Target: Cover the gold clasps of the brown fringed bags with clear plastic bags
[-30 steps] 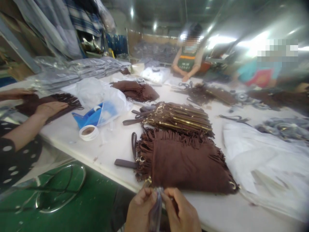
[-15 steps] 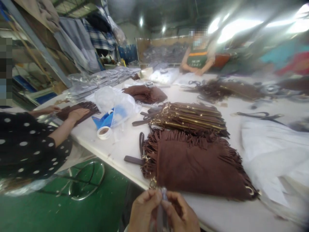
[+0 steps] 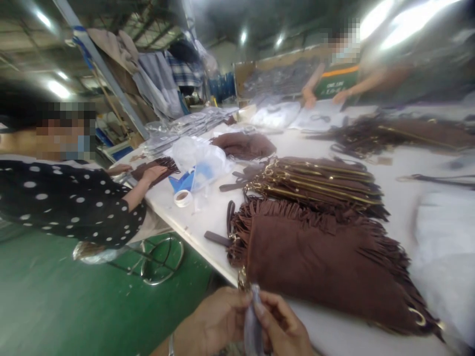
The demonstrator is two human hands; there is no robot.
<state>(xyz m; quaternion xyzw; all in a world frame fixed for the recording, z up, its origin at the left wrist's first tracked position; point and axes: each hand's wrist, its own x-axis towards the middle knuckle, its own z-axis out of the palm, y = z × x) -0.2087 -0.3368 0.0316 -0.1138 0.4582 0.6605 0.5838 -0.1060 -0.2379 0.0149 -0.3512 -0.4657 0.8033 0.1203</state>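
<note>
At the table's near edge my left hand and my right hand pinch a narrow grey strap between their fingertips; it looks wrapped in clear film. Gold clasps hang just above my fingers. They sit at the corner of a dark brown fringed bag lying flat beyond my hands. A dark wrist loop sticks out from its left side. Behind it lies a stack of brown bags with gold zippers.
A roll of white tape and clear plastic bags lie on the white table. At left a person in a dotted top touches a brown fringed piece. Another person stands across the table. White sheets lie right.
The view has swung left, so things sit further right. My left hand shows more of its back and wrist. The person across the table has spread their hands over a white sheet.
</note>
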